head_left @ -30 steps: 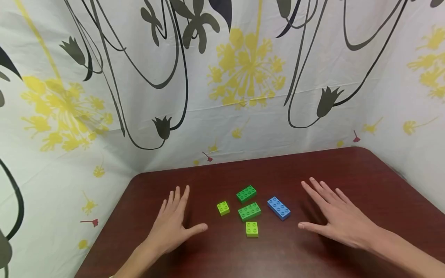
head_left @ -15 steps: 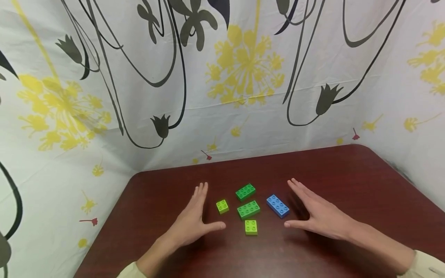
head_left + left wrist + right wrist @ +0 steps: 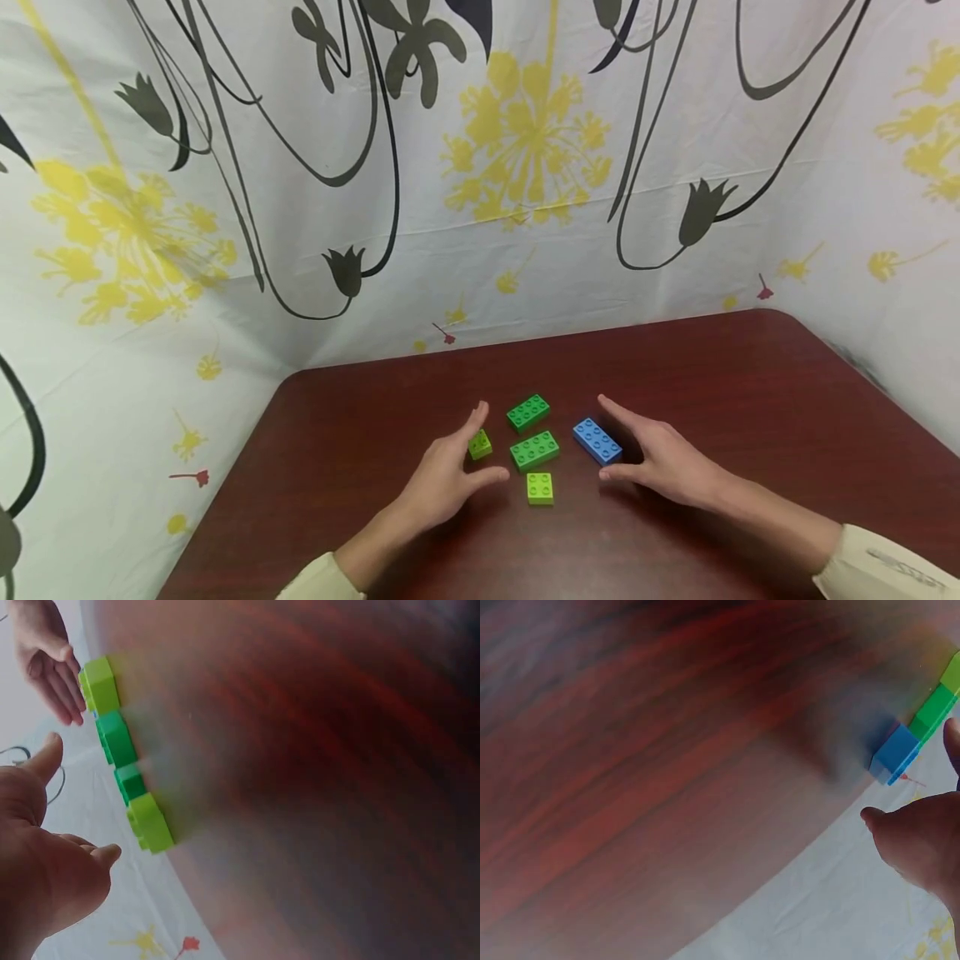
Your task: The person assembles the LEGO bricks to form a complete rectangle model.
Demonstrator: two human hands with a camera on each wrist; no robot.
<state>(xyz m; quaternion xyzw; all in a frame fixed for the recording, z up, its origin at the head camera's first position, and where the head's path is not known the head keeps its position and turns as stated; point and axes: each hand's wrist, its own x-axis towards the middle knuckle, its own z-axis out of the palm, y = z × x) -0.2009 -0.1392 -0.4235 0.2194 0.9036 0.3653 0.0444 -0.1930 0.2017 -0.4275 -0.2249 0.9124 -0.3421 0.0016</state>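
Observation:
My left hand [image 3: 444, 482] hovers beside the left lime brick [image 3: 480, 446], thumb and fingers spread and holding nothing. Its fingers cover part of that brick in the head view. On the right, my right hand [image 3: 671, 465] has its thumb and fingers apart close around the right end of the blue brick [image 3: 597, 442]. Between the hands lie two green bricks, the back green brick [image 3: 528, 412] and the middle green brick [image 3: 535, 451]. The front lime brick [image 3: 540, 489] sits nearest me. In the right wrist view, the blue brick [image 3: 896, 754] stands just beyond the fingertips.
The dark red-brown table [image 3: 375, 400] carries the bricks and has rounded far corners. Behind it and at both sides hangs a white cloth [image 3: 465, 267] with yellow and grey flower prints.
Both hands have moved inward from the sides toward the bricks, the left one rightward and the right one leftward. The bricks stay where they were on the table.

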